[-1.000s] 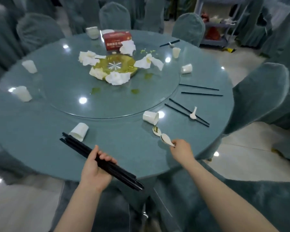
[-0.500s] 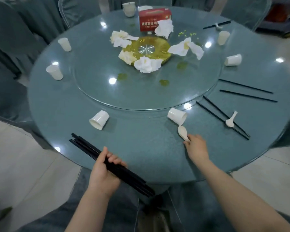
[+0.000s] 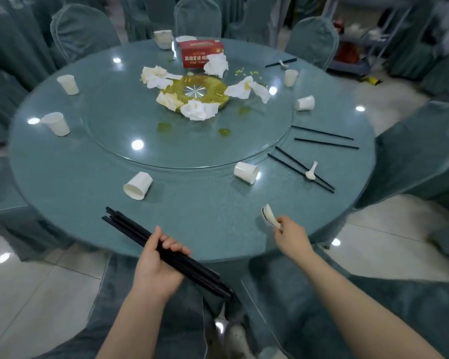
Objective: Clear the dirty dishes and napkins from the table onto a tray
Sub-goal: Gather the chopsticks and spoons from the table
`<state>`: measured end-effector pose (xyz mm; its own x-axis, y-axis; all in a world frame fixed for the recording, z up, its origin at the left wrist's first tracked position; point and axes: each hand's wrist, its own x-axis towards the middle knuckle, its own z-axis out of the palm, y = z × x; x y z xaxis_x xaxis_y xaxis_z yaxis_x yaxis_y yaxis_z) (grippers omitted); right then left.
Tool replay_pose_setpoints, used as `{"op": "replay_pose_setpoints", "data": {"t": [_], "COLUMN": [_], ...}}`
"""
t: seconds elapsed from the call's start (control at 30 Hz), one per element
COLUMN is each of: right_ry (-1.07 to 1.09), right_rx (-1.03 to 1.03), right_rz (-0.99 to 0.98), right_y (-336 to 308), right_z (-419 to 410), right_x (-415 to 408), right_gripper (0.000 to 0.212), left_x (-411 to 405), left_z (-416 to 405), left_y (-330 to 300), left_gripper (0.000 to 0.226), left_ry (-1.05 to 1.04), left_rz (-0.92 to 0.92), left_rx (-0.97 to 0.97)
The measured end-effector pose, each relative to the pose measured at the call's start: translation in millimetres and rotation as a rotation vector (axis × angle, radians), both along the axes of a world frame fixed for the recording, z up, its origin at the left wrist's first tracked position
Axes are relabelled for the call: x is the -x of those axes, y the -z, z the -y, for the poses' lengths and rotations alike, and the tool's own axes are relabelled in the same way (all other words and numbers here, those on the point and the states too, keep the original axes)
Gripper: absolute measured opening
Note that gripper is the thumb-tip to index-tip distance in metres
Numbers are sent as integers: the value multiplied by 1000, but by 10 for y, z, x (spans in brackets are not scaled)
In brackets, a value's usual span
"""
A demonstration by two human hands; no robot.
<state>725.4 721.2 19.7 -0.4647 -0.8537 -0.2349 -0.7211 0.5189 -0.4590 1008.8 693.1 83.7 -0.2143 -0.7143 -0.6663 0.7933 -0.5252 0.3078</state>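
Left hand (image 3: pixel 156 265) grip holds bundled chopsticks (image 3: pixel 163 251), right hand (image 3: pixel 290 235) grip pinches stacked spoons (image 3: pixel 268 216) near the bench (image 3: pixel 88 187) edge; loose pinch risks dropped spoons.

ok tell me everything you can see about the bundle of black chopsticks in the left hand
The bundle of black chopsticks is a handful of long, thin, matte black sticks, plastic by the look of them, lying roughly parallel. The left hand grips them near their middle, fingers curled over the top. They slant from upper left to lower right: the far ends fan out slightly over the blue-green round table, the near ends jut past its edge toward the person. The exact count cannot be told.
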Motion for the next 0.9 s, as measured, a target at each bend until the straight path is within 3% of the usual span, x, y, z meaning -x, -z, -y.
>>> {"op": "replay_pose_setpoints", "data": {"t": [0.27,0.53,0.9], "right_ry": [107,270,203], "right_rx": [185,328,178], "right_rz": [-12,99,-310], "right_y": [-672,-1051,-1249], "right_z": [-1046,-1915,-3387], "right_x": [65,466,2071], "right_gripper": [12,24,37], "left_x": [359,1198,3053], "left_z": [-378,-909,-2055], "left_y": [-225,-513,-553], "left_gripper": [36,36,37], "left_ry": [157,361,433], "left_rz": [-95,-126,-247], "left_rx": [55,98,95]}}
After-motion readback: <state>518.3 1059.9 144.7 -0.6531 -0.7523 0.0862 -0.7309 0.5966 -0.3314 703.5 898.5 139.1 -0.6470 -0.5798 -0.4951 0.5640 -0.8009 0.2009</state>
